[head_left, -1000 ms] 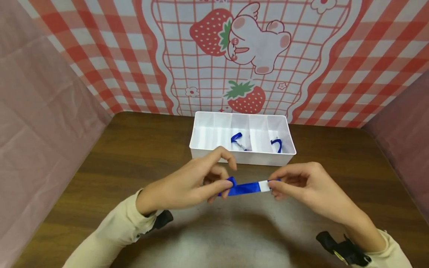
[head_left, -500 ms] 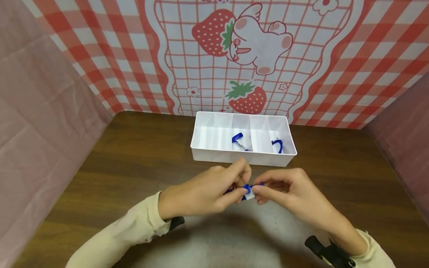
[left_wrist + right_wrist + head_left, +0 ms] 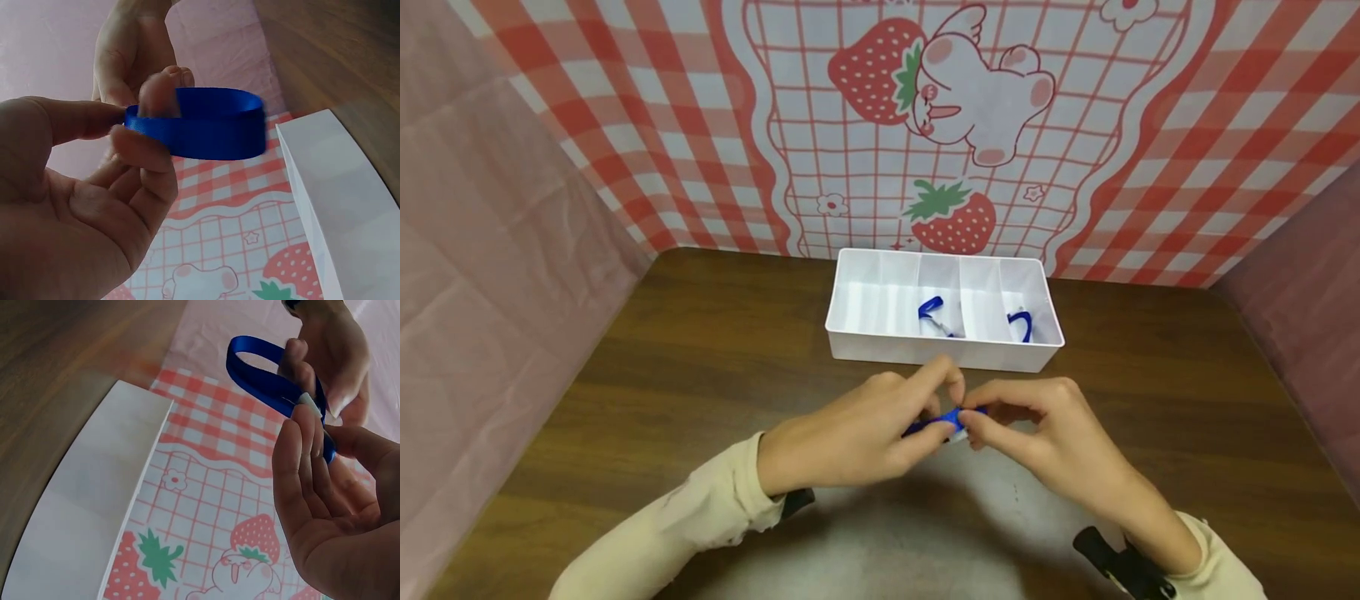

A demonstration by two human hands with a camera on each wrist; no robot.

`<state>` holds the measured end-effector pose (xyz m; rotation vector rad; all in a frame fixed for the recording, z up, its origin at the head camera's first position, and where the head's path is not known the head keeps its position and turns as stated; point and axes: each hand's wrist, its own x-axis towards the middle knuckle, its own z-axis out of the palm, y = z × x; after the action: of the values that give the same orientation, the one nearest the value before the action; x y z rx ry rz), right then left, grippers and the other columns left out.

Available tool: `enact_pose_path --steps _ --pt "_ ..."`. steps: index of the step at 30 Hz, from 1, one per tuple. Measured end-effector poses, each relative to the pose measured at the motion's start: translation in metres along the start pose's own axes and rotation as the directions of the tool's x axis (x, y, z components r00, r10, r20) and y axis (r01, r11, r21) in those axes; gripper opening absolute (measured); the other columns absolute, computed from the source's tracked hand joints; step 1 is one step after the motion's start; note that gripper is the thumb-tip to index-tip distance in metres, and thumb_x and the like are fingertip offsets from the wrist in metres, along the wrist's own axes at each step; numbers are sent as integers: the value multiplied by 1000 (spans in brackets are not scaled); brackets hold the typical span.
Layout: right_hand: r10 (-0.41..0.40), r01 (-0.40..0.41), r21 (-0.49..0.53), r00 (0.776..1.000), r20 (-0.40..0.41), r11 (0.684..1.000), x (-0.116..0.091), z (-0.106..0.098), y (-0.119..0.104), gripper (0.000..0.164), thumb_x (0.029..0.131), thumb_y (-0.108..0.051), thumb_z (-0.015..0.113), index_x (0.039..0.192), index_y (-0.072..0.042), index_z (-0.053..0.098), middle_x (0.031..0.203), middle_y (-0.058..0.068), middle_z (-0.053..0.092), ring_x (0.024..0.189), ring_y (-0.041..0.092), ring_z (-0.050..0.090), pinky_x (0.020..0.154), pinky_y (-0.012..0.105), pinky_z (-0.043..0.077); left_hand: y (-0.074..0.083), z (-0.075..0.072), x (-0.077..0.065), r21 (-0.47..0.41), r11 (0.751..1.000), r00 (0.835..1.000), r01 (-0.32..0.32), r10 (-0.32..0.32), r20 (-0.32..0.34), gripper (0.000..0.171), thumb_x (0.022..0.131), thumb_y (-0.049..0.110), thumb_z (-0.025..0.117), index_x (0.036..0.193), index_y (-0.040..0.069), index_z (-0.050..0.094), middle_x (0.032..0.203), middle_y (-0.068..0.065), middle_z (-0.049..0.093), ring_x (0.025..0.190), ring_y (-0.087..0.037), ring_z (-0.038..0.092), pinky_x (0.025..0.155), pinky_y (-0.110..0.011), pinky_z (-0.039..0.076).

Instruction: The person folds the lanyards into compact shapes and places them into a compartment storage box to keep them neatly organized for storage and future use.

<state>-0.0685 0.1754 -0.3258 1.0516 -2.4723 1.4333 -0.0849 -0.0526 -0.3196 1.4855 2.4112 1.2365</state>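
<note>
A blue satin ribbon (image 3: 219, 140) is bent into a loop between both hands, above the table in front of the box. Its overlapping ends meet at a small white patch (image 3: 309, 403), partly covered by fingers. My left hand (image 3: 865, 433) pinches the ribbon between thumb and fingers, with the round of the loop standing out beyond the fingertips in the left wrist view. From the other side, my right hand (image 3: 1052, 433) pinches the ends beside the patch. The fingertips of both hands nearly meet there, hiding most of the ribbon in the head view.
Behind the hands stands a white divided box (image 3: 940, 353). A blue ribbon piece (image 3: 931, 306) lies in its middle compartment, another blue ribbon (image 3: 1024, 325) in the rightmost. A red checked cloth (image 3: 685, 125) hangs at the back of the brown wooden table (image 3: 685, 350).
A second ago the ribbon was stretched between hands held apart. Left and right hands have since come together, folding it into a loop, and the white patch is now mostly covered.
</note>
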Motion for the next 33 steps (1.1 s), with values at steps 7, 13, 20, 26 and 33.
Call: enact_pose_path --steps 7,13,20,26,33 --pt "67 -64 43 996 -64 997 -2 -5 -1 20 89 4 70 97 -14 73 81 -3 73 70 11 71 61 25 57 -4 -1 -8 -61 998 999 34 -36 -33 19 102 9 56 118 11 45 69 13 58 53 2 47 50 -15 41" --pt "150 -139 120 984 -96 983 -2 -4 2 16 93 1 66 102 -10 73 84 -1 74 74 17 72 65 28 58 -8 2 -8 -274 958 995 84 -97 -32 15 103 8 53 116 10 46 67 7 59 47 1 49 44 -22 46" --pt "169 -143 229 981 -98 963 1 -2 10 15 95 3 63 103 -4 73 93 8 74 78 20 72 68 32 59 -12 4 -7 -403 908 988 115 -146 -49 10 102 5 54 110 6 49 66 1 62 44 -6 51 42 -28 48" --pt "137 -108 298 987 -79 948 3 5 15 18 96 6 59 106 3 73 100 11 75 83 23 73 72 35 59 -11 8 -3 -465 873 981 145 -189 -49 22 99 0 55 115 7 42 61 -1 61 40 -17 51 40 -32 46" --pt "153 -127 260 985 -84 957 3 9 13 17 92 4 67 108 1 73 99 8 75 82 22 74 70 34 59 -11 11 -1 -364 917 977 161 -201 -74 24 97 -2 55 116 9 42 59 3 59 38 -9 49 38 -28 45"
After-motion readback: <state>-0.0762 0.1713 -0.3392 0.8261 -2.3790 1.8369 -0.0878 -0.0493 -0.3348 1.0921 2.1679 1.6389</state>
